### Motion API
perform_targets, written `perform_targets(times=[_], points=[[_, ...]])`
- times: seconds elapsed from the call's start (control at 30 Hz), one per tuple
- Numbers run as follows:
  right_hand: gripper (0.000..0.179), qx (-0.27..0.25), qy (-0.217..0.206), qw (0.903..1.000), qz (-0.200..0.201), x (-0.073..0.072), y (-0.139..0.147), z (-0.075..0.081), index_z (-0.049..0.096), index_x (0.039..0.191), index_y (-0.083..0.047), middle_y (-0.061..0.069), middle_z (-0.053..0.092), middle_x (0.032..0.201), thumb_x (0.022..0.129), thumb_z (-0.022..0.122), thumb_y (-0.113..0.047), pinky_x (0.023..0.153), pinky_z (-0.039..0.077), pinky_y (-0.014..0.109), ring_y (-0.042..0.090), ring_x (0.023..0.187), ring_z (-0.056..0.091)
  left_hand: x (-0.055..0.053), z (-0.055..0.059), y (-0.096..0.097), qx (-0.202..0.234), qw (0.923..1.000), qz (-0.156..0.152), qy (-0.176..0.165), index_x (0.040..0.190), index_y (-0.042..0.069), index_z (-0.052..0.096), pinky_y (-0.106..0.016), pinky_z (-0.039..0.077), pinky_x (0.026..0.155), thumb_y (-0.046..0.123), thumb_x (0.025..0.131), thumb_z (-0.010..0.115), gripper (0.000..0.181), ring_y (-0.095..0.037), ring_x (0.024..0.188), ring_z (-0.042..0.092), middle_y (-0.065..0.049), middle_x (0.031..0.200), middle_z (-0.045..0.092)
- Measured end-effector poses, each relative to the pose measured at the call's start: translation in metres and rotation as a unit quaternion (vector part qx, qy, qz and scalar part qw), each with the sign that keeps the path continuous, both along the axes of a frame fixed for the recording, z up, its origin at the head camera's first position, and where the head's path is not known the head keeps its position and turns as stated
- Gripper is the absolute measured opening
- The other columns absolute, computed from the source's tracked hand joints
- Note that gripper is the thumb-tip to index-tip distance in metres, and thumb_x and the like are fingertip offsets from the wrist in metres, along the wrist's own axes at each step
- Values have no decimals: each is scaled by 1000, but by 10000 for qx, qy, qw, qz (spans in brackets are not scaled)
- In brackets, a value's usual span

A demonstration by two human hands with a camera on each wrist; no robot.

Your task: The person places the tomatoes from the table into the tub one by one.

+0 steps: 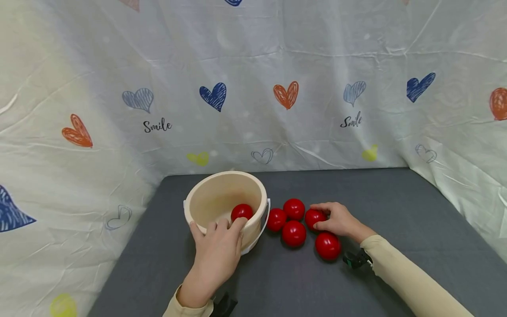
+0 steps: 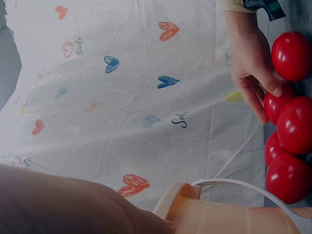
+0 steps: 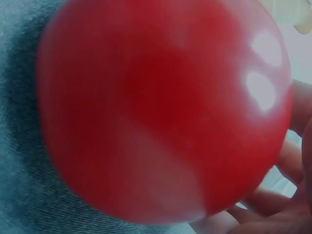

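Observation:
My left hand [image 1: 218,255] grips the near rim of a cream bucket [image 1: 253,233], fingertips over the edge. One glossy red ball [image 1: 241,211] lies inside the bucket, partly hidden by the rim and fingers. On the dark table to the right, my right hand [image 1: 336,219] has its thumb and fingers around another red ball [image 1: 314,218]. Close by are several more, such as the red ball [image 1: 328,246] nearest me, which fills much of the right wrist view. The left wrist view shows the right hand's thumb against the gripped ball [image 2: 278,105].
The bucket's white handle [image 1: 263,231] hangs down its right side, close to the red ball [image 1: 276,219] beside it. A dark grey cloth [image 1: 396,211] covers the table. Behind and at the sides hangs a white sheet [image 1: 245,127] printed with hearts.

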State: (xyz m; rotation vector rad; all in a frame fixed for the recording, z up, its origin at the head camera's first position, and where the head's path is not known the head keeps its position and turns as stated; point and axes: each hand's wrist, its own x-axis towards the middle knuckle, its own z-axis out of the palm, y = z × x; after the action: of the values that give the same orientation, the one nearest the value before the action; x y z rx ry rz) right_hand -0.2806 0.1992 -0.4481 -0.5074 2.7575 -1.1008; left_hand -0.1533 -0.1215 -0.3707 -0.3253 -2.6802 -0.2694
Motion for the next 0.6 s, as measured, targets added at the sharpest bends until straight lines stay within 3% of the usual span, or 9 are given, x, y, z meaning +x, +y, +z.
perform_targets(times=[0.27,0.6], points=[[58,-208,-242,9980,542,-8,7,0,54,144,1,24,61,141,87,64,-5,81,53,30,23,102,65,0,0,-1,-19,10000,-29,83,115,20,68,-85,25,98,14,89,74,27,-36,87,59,-12,87,63],[58,-264,-130,9980,559,-7,8,-4,53,145,2,24,61,141,91,70,-9,85,54,34,25,103,66,0,0,-1,-51,9999,-19,85,114,20,68,-85,26,97,14,89,74,27,-36,86,59,-12,86,63]])
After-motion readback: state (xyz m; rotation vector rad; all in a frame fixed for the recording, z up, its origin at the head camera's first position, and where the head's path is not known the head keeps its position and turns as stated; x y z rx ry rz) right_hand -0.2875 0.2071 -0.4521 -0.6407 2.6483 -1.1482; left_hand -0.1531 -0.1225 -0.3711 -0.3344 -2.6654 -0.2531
